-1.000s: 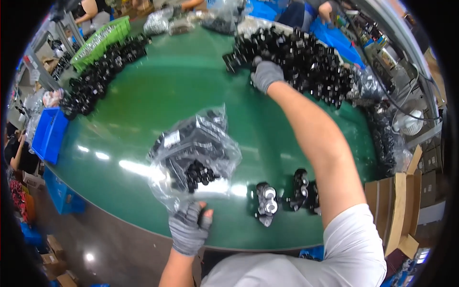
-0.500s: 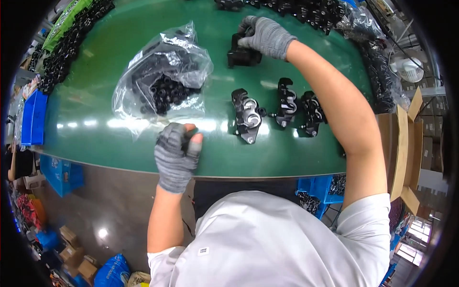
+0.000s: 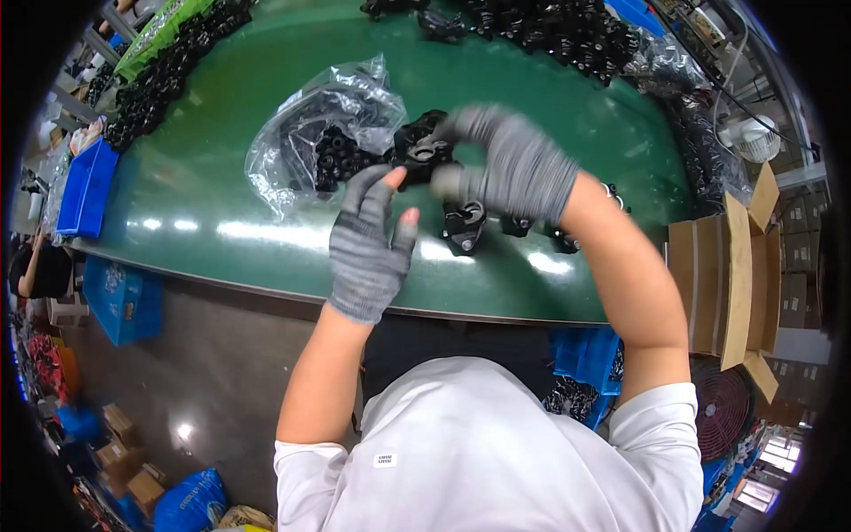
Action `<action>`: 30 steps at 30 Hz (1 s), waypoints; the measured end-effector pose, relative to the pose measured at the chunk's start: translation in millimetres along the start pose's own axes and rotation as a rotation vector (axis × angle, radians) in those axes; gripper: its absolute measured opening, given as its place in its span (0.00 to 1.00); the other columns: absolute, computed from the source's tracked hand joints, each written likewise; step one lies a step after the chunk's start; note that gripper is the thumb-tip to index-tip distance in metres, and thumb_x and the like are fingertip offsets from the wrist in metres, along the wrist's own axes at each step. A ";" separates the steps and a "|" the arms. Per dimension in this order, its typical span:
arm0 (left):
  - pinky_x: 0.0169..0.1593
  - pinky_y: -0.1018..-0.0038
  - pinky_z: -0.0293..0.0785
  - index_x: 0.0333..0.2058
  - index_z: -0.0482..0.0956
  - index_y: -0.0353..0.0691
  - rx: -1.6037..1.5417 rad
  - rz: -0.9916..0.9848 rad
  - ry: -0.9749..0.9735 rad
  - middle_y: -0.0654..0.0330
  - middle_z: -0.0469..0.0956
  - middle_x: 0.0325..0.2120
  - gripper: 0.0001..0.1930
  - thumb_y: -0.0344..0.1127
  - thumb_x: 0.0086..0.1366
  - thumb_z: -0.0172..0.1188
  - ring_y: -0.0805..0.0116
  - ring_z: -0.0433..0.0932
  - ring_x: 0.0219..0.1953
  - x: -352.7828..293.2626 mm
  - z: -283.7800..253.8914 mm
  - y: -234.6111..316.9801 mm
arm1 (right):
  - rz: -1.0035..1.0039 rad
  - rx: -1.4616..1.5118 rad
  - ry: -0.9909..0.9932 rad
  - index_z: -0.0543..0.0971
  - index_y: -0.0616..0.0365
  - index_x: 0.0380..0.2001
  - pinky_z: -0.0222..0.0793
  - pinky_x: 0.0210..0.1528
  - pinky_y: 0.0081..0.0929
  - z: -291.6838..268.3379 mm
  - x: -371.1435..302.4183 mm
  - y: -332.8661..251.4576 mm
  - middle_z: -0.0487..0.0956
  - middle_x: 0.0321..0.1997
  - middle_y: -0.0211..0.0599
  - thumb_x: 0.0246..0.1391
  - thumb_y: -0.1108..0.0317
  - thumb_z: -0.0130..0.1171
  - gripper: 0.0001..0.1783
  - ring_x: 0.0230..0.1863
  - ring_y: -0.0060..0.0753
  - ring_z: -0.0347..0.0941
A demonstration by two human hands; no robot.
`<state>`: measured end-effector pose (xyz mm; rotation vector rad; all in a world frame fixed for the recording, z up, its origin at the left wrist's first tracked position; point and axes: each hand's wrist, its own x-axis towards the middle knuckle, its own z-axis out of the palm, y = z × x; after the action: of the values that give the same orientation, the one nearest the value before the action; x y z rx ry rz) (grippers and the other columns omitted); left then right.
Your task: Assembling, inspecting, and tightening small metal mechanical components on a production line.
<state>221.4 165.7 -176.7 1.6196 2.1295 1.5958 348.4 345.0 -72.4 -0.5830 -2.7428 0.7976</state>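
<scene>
My right hand (image 3: pixel 519 160), in a grey knitted glove and blurred by motion, grips a black brake caliper (image 3: pixel 418 152) above the middle of the table. A round opening in the caliper faces up. Close by, my left hand (image 3: pixel 370 244) is open, its gloved fingers apart and bare fingertips near the caliper's lower edge; whether they touch it I cannot tell. Beyond my left hand lies a clear plastic bag (image 3: pixel 275 160) with many small black ring-like parts (image 3: pixel 337 158). Another caliper (image 3: pixel 464 228) rests below my right hand, which partly covers it and the calipers beside it.
Heaps of black parts (image 3: pixel 554 35) line the far edge of the green table (image 3: pixel 195 239). A blue bin (image 3: pixel 87 188) stands at the left edge. On the right are an open cardboard box (image 3: pixel 736 275) and a white fan (image 3: pixel 753 137).
My right hand has brought the caliper from the far side toward me and leftward. My left hand has moved up and right, its fingers opening toward the caliper. The view has shifted slightly.
</scene>
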 end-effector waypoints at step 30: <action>0.41 0.58 0.80 0.72 0.60 0.51 -0.077 0.003 -0.175 0.46 0.77 0.48 0.43 0.45 0.61 0.71 0.47 0.82 0.39 -24.2 36.5 3.2 | 0.382 -0.227 0.578 0.75 0.58 0.62 0.72 0.64 0.37 23.2 207.9 190.0 0.81 0.55 0.56 0.48 0.59 0.75 0.38 0.57 0.52 0.78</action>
<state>254.7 173.0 -204.3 1.6715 1.9569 1.4574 213.7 571.1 -175.2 -1.1954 -2.2187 0.3062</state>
